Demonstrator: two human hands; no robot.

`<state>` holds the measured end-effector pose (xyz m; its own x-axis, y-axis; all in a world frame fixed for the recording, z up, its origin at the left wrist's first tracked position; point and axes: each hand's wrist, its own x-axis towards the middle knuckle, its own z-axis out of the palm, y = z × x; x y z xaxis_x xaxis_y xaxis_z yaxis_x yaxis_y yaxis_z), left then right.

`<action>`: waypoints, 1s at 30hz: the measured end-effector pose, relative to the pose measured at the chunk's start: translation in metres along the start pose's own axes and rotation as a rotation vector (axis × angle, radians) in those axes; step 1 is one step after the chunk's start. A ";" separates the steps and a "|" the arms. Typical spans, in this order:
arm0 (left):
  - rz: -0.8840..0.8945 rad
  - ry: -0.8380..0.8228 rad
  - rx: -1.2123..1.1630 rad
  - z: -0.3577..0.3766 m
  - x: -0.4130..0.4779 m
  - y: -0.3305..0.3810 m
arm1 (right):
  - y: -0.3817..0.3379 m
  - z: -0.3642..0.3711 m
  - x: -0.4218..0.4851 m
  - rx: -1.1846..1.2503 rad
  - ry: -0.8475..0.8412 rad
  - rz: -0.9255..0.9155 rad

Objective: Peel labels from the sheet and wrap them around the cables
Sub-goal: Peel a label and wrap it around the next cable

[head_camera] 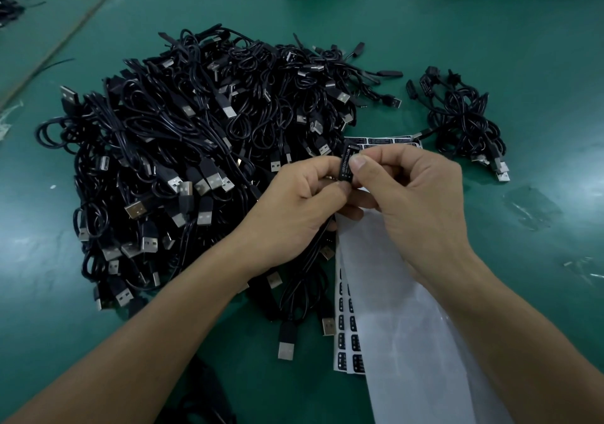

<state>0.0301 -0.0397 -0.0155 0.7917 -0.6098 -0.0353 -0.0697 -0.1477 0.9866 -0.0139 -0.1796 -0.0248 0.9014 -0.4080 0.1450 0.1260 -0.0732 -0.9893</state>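
Two bare hands meet at the centre of the view, above the near edge of a heap of cables. The left hand (pixel 304 201) has its fingers curled, pinching a small black block on a cable (pixel 287 331). The right hand (pixel 415 195) presses thumb and forefinger onto a black label (pixel 346 162), printed "LED CONTROLLER", that lies against that block. The held cable trails down from the left hand to a USB plug on the desk (pixel 490 47).

Under the right wrist lies the label sheet (pixel 402 309), mostly bare white backing, with rows of black labels along its left edge and far end. A large pile of black USB cables (pixel 196 129) fills the left. A small bundle (pixel 464 123) sits apart on the right of the green desk.
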 end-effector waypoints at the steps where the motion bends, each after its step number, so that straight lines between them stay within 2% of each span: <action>1: 0.000 -0.001 0.004 0.000 0.000 0.000 | 0.000 0.000 0.000 -0.004 0.002 -0.003; 11: 0.013 -0.012 0.000 0.000 0.001 0.000 | 0.001 0.000 0.000 -0.067 0.031 -0.047; 30: 0.006 -0.004 -0.031 0.002 0.001 0.000 | 0.003 0.001 0.001 0.000 0.016 -0.011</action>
<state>0.0302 -0.0416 -0.0163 0.7892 -0.6134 -0.0302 -0.0554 -0.1202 0.9912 -0.0120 -0.1792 -0.0276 0.8934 -0.4214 0.1557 0.1357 -0.0773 -0.9877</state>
